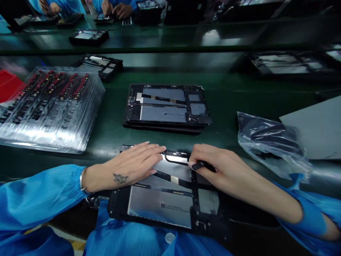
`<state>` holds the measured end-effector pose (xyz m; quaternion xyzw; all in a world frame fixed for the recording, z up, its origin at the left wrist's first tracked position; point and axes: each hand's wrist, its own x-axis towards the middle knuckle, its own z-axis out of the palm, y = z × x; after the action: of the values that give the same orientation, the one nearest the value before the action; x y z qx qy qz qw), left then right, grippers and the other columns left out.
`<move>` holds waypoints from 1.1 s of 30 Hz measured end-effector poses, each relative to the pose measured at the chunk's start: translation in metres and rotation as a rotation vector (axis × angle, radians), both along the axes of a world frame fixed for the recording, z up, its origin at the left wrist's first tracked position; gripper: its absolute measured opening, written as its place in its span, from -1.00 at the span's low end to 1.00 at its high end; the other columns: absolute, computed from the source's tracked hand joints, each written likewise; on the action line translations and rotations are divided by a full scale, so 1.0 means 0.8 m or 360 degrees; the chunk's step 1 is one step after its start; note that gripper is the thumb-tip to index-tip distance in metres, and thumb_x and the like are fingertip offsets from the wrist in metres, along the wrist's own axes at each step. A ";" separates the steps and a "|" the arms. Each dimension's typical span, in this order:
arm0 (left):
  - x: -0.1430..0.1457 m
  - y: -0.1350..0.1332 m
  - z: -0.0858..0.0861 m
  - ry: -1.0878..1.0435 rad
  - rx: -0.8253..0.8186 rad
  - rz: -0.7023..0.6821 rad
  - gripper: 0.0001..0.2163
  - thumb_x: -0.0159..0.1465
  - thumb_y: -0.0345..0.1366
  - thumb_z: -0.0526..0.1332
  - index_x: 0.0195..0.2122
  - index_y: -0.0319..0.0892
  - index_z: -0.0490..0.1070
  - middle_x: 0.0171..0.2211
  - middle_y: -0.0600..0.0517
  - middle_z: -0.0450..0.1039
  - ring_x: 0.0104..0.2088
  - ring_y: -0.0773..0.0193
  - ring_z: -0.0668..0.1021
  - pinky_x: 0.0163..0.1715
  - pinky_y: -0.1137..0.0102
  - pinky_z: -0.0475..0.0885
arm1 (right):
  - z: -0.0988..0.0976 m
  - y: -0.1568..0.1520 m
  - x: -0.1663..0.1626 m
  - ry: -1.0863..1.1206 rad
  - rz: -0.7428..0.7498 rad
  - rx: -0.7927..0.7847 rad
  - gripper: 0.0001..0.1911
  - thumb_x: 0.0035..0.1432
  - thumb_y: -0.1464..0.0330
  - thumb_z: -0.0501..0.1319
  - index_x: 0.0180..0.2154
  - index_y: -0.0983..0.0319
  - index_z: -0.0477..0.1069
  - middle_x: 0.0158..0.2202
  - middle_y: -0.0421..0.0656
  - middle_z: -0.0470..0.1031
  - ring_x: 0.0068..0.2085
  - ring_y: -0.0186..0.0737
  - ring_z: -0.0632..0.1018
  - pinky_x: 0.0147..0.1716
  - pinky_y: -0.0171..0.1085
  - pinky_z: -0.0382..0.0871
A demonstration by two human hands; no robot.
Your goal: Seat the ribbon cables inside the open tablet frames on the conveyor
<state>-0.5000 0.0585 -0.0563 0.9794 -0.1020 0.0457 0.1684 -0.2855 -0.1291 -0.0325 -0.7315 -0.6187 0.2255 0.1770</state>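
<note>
An open tablet frame (162,204) with silver panels and black flex cables lies at the near edge of the green bench, partly over my lap. My left hand (130,165) rests flat on its upper left part, fingers stretched out together. My right hand (213,165) is closed in a pinch on a small black part (200,165) at the frame's upper middle, beside a curved black cable (173,159). A second open tablet frame (166,106) lies just beyond on the belt.
A stack of clear plastic trays (50,106) with small red and black parts sits at the left. A crumpled clear bag (269,142) and a grey sheet (317,128) lie at the right. More frames (102,65) lie further back, where other people's hands (117,9) work.
</note>
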 end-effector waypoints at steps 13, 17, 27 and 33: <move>0.007 -0.006 0.003 -0.0017 0.0267 -0.0067 -0.75 0.44 -0.36 0.08 0.11 -0.26 0.31 0.36 -0.18 0.20 0.31 0.01 0.36 0.28 0.06 0.34 | 0.000 0.003 0.001 -0.0054 0.0044 -0.0006 -0.82 0.10 0.52 0.12 -0.47 0.17 0.38 -0.44 -0.17 0.45 -0.45 -0.22 0.44 -0.52 -0.28 0.22; 0.009 -0.007 0.002 -0.0048 0.0363 -0.0064 -0.78 0.45 -0.37 0.05 0.08 -0.24 0.32 0.34 -0.17 0.24 0.29 0.01 0.38 0.27 0.09 0.36 | 0.000 0.003 0.001 -0.0049 0.0035 0.0005 -0.83 0.09 0.52 0.13 -0.47 0.18 0.38 -0.44 -0.17 0.45 -0.45 -0.23 0.45 -0.51 -0.30 0.24; 0.011 -0.011 0.012 -0.0133 0.0620 -0.0169 -0.74 0.47 -0.42 -0.02 0.08 -0.29 0.35 0.30 -0.22 0.28 0.28 -0.01 0.40 0.25 0.08 0.34 | -0.001 -0.001 0.008 0.0189 0.0009 0.0024 -0.82 0.20 0.40 0.13 -0.44 0.17 0.42 -0.41 -0.16 0.47 -0.46 -0.27 0.45 -0.48 -0.28 0.29; 0.014 0.009 0.007 -0.0079 0.0301 -0.0189 -0.64 0.48 -0.35 0.00 0.27 -0.28 0.23 0.28 -0.17 0.33 0.28 0.15 0.41 0.27 0.23 0.34 | 0.003 -0.004 0.010 0.0410 -0.0057 0.0108 -0.76 0.29 0.33 0.13 -0.43 0.17 0.44 -0.41 -0.17 0.48 -0.45 -0.28 0.47 -0.47 -0.29 0.33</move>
<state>-0.4890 0.0659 -0.0510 0.9817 -0.1678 0.0502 0.0752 -0.2774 -0.1320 -0.0302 -0.7011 -0.5849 0.2932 0.2836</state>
